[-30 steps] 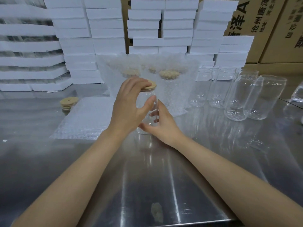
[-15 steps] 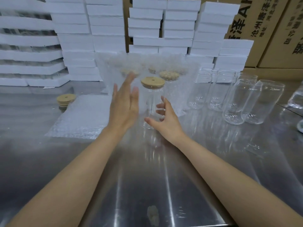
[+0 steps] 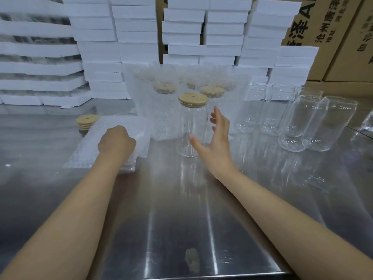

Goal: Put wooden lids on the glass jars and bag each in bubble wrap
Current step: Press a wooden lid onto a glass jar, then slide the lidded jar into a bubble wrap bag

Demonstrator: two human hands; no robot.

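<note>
A clear glass jar (image 3: 190,130) stands upright at the table's middle with a round wooden lid (image 3: 193,99) on top. My right hand (image 3: 217,142) is just right of it, fingers spread, not holding it. My left hand (image 3: 116,142) rests on a flat stack of bubble wrap bags (image 3: 113,138) to the left, fingers curled down onto the top bag; a grip cannot be made out. A small stack of wooden lids (image 3: 87,121) lies beyond the bags. Several lidded jars wrapped in bubble wrap (image 3: 165,106) stand behind the jar.
Several empty glass jars (image 3: 290,120) stand at the right on the steel table (image 3: 181,219). White foam boxes (image 3: 121,47) are stacked along the back, with cardboard cartons (image 3: 333,37) at the far right. The table's front edge runs along the bottom.
My left hand left the lid, swung left and came down on the bubble wrap bags. My right hand released the jar and opened beside it.
</note>
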